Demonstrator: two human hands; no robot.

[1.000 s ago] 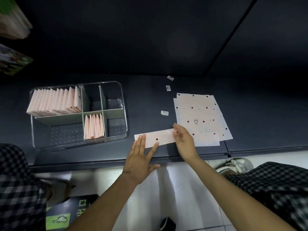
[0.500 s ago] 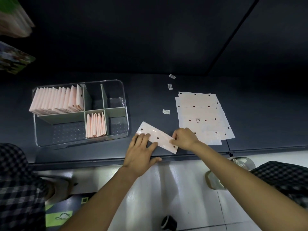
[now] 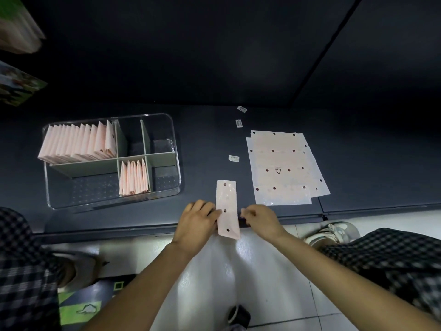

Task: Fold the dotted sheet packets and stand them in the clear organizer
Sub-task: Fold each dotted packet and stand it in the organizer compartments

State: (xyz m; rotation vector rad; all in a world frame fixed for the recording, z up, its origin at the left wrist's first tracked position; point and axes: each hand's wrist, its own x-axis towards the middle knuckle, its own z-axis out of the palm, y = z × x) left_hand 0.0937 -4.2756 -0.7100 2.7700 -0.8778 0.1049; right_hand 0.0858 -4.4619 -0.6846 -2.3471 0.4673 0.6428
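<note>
A long pale pink dotted strip packet (image 3: 226,206) lies lengthwise away from me, its near end hanging over the dark shelf's front edge. My left hand (image 3: 198,223) touches its left edge with curled fingers. My right hand (image 3: 260,219) sits at its right side, fingers curled, just off the strip. A stack of flat dotted sheets (image 3: 284,166) lies to the right. The clear organizer (image 3: 171,130) stands at the left, with many folded packets (image 3: 78,144) upright in its back left compartment and several (image 3: 133,179) in a front middle one.
Three small white labels (image 3: 233,158) lie on the dark shelf (image 3: 205,139) between organizer and sheets. The shelf's front edge runs just under my hands. Below are a white tiled floor, my checked trouser legs and shoes, and a small dark round object (image 3: 238,314).
The strip has turned from lying crosswise to pointing away from me, and slid toward the shelf edge. Both hands moved to its two long sides.
</note>
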